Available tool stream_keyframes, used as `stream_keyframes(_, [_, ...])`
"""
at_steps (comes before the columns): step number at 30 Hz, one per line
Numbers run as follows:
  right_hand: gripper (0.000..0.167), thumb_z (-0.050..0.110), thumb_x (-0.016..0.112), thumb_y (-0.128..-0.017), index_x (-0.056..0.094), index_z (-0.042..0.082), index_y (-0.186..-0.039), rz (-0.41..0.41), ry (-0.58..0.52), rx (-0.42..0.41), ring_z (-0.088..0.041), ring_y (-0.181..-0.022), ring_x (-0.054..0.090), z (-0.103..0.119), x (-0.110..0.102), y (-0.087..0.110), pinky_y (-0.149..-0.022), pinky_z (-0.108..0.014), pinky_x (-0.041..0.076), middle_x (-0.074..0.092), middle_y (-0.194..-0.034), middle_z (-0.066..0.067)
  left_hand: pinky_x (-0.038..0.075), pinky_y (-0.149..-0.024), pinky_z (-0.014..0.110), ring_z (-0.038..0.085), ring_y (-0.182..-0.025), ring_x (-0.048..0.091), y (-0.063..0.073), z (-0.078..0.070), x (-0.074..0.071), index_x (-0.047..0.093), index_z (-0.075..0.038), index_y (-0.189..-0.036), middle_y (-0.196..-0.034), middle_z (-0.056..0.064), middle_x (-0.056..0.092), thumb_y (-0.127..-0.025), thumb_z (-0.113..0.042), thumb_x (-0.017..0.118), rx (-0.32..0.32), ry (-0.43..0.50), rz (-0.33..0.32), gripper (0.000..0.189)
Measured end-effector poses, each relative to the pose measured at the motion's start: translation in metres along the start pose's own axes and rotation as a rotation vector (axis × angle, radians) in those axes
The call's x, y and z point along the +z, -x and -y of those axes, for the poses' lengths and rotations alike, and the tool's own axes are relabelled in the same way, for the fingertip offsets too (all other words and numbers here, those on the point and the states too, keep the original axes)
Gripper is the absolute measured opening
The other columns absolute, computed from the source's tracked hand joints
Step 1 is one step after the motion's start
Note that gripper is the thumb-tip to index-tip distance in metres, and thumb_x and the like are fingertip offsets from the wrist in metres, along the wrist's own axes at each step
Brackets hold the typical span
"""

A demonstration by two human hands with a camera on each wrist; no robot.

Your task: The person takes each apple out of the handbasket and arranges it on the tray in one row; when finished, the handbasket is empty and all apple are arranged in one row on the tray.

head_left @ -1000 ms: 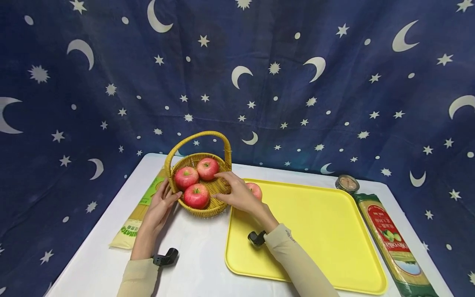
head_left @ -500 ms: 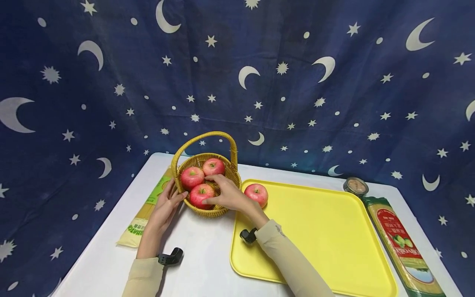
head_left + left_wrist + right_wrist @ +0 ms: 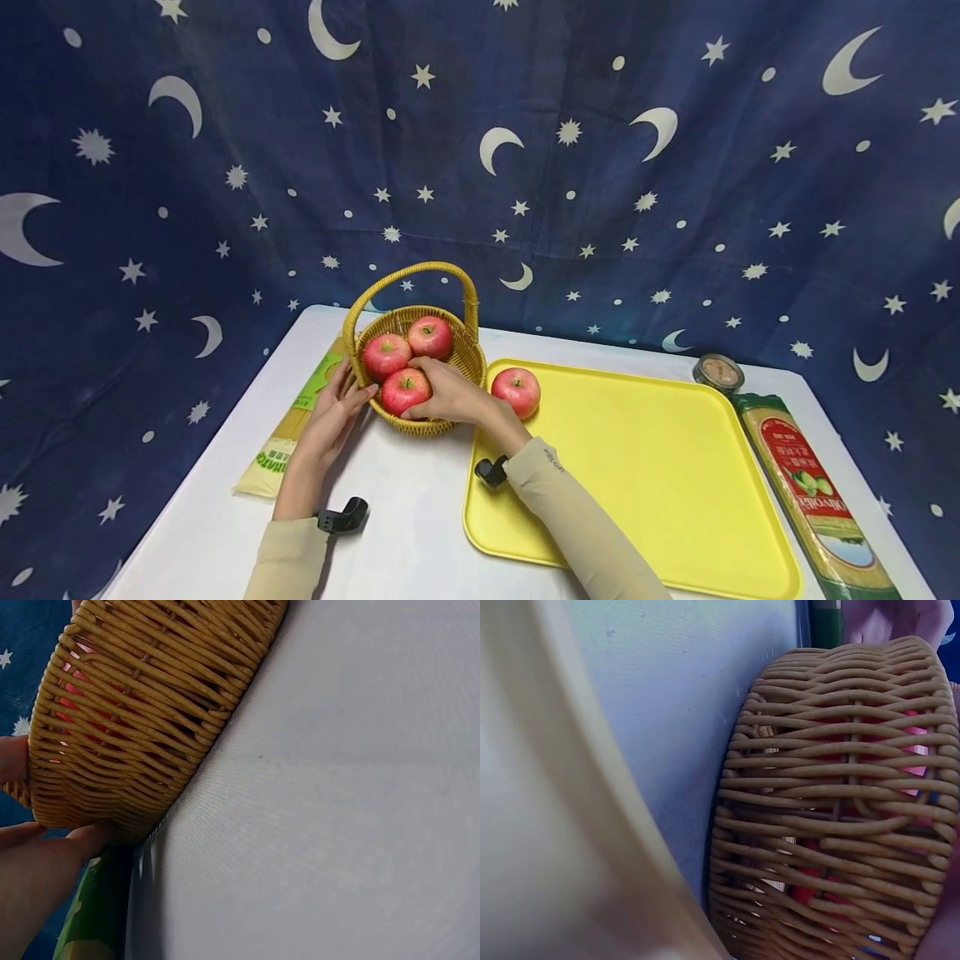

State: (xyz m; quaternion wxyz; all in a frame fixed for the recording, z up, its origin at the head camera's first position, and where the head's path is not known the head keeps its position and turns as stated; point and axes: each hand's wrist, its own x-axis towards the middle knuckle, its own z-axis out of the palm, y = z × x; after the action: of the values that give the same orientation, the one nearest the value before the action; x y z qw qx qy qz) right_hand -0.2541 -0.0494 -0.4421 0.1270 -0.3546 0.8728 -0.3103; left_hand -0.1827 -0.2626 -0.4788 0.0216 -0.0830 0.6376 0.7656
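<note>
A yellow wicker basket (image 3: 423, 427) with a tall arched handle stands at the left of the table, three red apples inside. My left hand (image 3: 328, 423) grips its left side, thumb at the rim and fingertips against the woven wall (image 3: 127, 742). Inside the basket, my right hand (image 3: 452, 394) holds the front apple (image 3: 405, 390) between thumb and fingers. The left apple (image 3: 386, 356) and the back apple (image 3: 431, 337) lie close behind it. In the right wrist view the basket's weave (image 3: 840, 795) hides most of the apples and the right hand's fingers.
A yellow tray (image 3: 645, 475) lies to the right, with one apple (image 3: 516, 392) on its back left corner. A noodle pack (image 3: 281, 446) lies left of the basket. Right of the tray are a red-labelled pasta pack (image 3: 813, 500) and a small round container (image 3: 718, 373).
My right hand has moved left within the basket, from beside the apples onto the front one, and its fingers have closed round it. My left hand keeps its place on the basket.
</note>
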Motion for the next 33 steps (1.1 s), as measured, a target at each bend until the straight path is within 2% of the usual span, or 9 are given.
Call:
stream_keyframes(9, [0.073, 0.030, 0.085, -0.083, 0.054, 0.007, -0.145, -0.018, 0.023, -0.018, -0.026, -0.130, 0.057, -0.002, -0.001, 0.000, -0.113, -0.042, 0.047, 0.062, -0.140, -0.009, 0.019, -0.128, 0.040, 0.020, -0.160, 0.014, -0.002, -0.002, 0.001, -0.002, -0.021, -0.167, -0.174, 0.002, 0.005, -0.103, -0.006, 0.056, -0.009, 0.010, 0.005, 0.088])
stream_keyframes(16, [0.071, 0.030, 0.085, -0.082, 0.056, 0.007, -0.142, -0.062, 0.015, -0.029, -0.027, -0.130, 0.056, -0.005, -0.001, 0.004, -0.113, -0.043, 0.047, 0.062, -0.139, -0.010, 0.019, -0.128, 0.042, 0.023, -0.160, 0.013, -0.002, -0.001, 0.002, -0.001, -0.020, -0.167, -0.175, 0.005, 0.005, -0.102, -0.006, 0.058, -0.001, -0.001, 0.005, 0.089])
stream_keyframes(21, [0.072, 0.030, 0.085, -0.081, 0.055, 0.007, -0.142, -0.122, 0.028, -0.065, -0.025, -0.129, 0.055, -0.008, -0.001, 0.009, -0.113, -0.043, 0.046, 0.060, -0.138, -0.010, 0.016, -0.129, 0.042, 0.023, -0.160, 0.011, -0.002, 0.001, 0.003, -0.003, -0.018, -0.167, -0.174, 0.007, 0.004, -0.102, -0.005, 0.057, 0.009, 0.026, 0.021, 0.090])
stream_keyframes(28, [0.076, 0.029, 0.086, -0.080, 0.054, 0.004, -0.144, -0.237, -0.061, -0.127, -0.022, -0.123, 0.058, -0.012, -0.003, 0.020, -0.107, -0.040, 0.053, 0.059, -0.137, -0.009, 0.015, -0.129, 0.041, 0.021, -0.160, 0.009, -0.002, 0.002, 0.002, -0.005, -0.017, -0.167, -0.174, 0.007, 0.003, -0.103, -0.002, 0.054, 0.015, 0.040, 0.037, 0.089])
stream_keyframes(33, [0.077, 0.032, 0.087, -0.081, 0.053, 0.007, -0.146, -0.269, -0.110, -0.115, -0.022, -0.122, 0.058, -0.011, -0.013, 0.033, -0.105, -0.041, 0.054, 0.059, -0.136, -0.007, 0.015, -0.129, 0.041, 0.021, -0.160, 0.008, 0.000, 0.001, 0.000, -0.005, -0.018, -0.167, -0.174, 0.008, 0.003, -0.102, -0.002, 0.055, 0.008, 0.044, 0.022, 0.090])
